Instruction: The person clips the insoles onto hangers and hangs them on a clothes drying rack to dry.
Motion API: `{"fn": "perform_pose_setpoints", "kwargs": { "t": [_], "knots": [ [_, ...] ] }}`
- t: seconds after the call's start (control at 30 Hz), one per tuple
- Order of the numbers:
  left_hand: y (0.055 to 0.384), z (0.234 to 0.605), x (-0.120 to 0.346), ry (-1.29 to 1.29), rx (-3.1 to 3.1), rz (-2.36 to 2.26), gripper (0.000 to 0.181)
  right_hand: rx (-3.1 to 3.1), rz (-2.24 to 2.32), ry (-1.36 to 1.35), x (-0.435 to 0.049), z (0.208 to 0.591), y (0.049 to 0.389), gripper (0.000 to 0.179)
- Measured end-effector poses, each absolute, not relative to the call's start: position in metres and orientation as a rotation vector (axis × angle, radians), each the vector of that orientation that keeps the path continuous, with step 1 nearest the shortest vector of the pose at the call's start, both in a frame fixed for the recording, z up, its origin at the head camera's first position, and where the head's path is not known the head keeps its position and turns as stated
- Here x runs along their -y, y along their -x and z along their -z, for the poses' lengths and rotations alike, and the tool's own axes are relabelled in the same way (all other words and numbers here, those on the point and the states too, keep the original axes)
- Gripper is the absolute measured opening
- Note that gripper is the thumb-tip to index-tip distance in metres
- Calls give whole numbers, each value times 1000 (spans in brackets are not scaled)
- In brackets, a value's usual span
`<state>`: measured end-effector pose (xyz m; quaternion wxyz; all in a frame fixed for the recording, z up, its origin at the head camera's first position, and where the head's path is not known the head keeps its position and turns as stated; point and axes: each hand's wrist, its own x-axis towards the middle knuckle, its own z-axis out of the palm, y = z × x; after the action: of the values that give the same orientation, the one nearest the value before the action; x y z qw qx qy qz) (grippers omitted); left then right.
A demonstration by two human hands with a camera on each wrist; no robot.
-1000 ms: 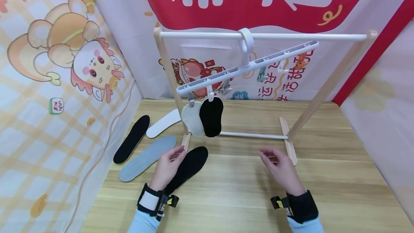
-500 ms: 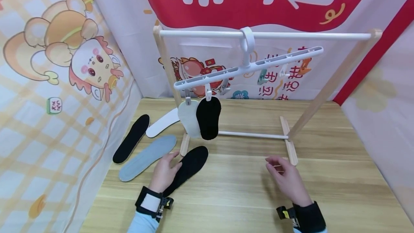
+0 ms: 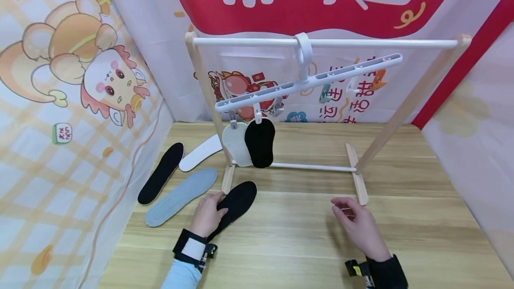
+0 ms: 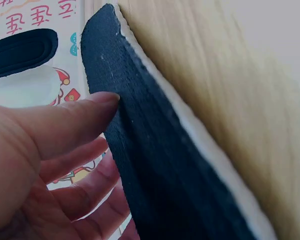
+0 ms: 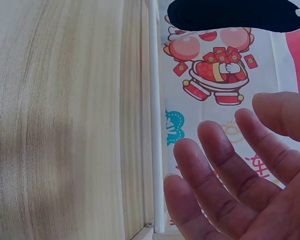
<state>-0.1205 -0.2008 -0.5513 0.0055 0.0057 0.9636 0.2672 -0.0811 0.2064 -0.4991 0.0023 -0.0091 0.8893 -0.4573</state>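
A black insole with a pale edge lies slanted on the table in the head view. My left hand is at its left side. Seen from the left wrist, the thumb lies over the black face at the edge, and the other fingers pass behind that edge. My right hand hovers at the right with nothing in it, its fingers loosely bent. Ahead, a white clip hanger hangs tilted from the rack's top rail, with a black insole and a pale insole clipped at its left end.
A grey insole, another black insole and a white insole lie at the left. The wooden rack stands across the back, its left foot near my left hand. Printed curtains surround the table.
My left hand has come down onto the near black insole, and its thumb now lies over it. My right hand has shifted slightly right and toward me. The hanger swings a little.
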Motion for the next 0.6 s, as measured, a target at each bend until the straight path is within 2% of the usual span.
{"fn": "perform_pose_setpoints", "kwargs": {
  "t": [0.27, 0.47, 0.6],
  "knots": [
    [119, 545, 199, -43, -2958, -916, 45, -2790, 1436, 23, -207, 494, 80, 21],
    [114, 532, 194, -109, -2955, -1045, 20, -2805, 1442, 33, -207, 489, 79, 20],
    [109, 522, 189, -105, -2902, -1108, 14, -2814, 1443, 37, -208, 487, 79, 19]
  ]
}}
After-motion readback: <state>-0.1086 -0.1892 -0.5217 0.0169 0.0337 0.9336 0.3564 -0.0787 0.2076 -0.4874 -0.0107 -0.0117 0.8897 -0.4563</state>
